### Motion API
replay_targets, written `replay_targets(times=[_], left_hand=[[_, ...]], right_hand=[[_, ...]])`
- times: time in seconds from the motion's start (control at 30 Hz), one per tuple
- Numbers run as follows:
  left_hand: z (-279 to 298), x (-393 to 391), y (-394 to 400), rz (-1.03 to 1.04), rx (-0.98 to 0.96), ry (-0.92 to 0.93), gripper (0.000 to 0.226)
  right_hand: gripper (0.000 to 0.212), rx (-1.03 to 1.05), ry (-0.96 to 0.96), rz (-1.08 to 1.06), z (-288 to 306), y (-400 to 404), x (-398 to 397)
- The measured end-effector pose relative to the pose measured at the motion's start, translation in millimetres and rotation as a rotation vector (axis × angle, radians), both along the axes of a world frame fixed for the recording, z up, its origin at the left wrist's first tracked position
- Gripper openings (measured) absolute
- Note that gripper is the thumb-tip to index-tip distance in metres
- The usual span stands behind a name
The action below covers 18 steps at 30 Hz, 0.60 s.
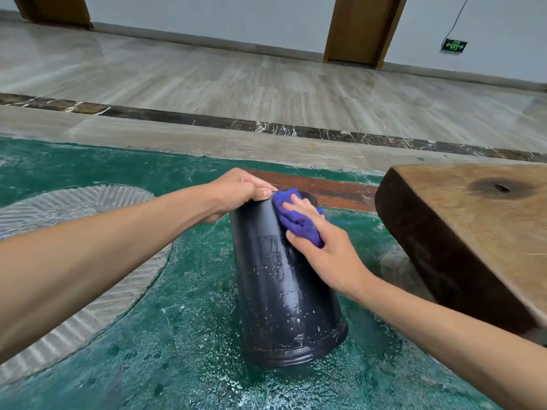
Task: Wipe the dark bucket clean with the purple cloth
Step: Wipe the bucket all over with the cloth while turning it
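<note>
The dark bucket [284, 291] stands upside down and tilted on a wet green floor, its wide rim at the bottom and its side speckled with pale spots. My left hand [239, 190] grips the bucket's upper edge at the left. My right hand [325, 247] presses the bunched purple cloth [296, 217] against the upper right side of the bucket, fingers spread over the cloth.
A thick dark wooden slab [473, 232] juts in from the right, close to my right forearm. The green floor [177, 335] is wet and glossy, with a pale ribbed patch [74, 261] at the left. Beyond lie marble flooring [266, 84], a wall and brown door frames.
</note>
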<state>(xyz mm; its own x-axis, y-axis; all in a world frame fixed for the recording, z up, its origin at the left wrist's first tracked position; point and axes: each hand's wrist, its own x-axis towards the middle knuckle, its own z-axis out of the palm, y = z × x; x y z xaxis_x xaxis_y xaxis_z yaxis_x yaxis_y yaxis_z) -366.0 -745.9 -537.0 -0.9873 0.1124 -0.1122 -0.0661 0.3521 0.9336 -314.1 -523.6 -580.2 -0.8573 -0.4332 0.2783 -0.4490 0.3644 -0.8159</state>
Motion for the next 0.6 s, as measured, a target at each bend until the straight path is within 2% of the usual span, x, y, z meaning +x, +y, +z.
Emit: replay_targets(times=[0.1, 0.3, 0.6], left_hand=[[-1.7, -4.6, -0.1, 0.021, -0.027, -0.005, 0.02], [-6.4, -15.2, -5.7, 0.1, -0.042, -0.002, 0.023], [-0.6, -20.6, 2.4, 0.056, -0.082, 0.001, 0.02]], right_hand=[[0.05, 0.071, 0.071, 0.071, -7.2, 5.9, 9.7], [0.048, 0.146, 0.086, 0.167, -27.4, 29.6, 40.6], [0.057, 0.266, 0.001, 0.228, -52.6, 68.8, 106.8]])
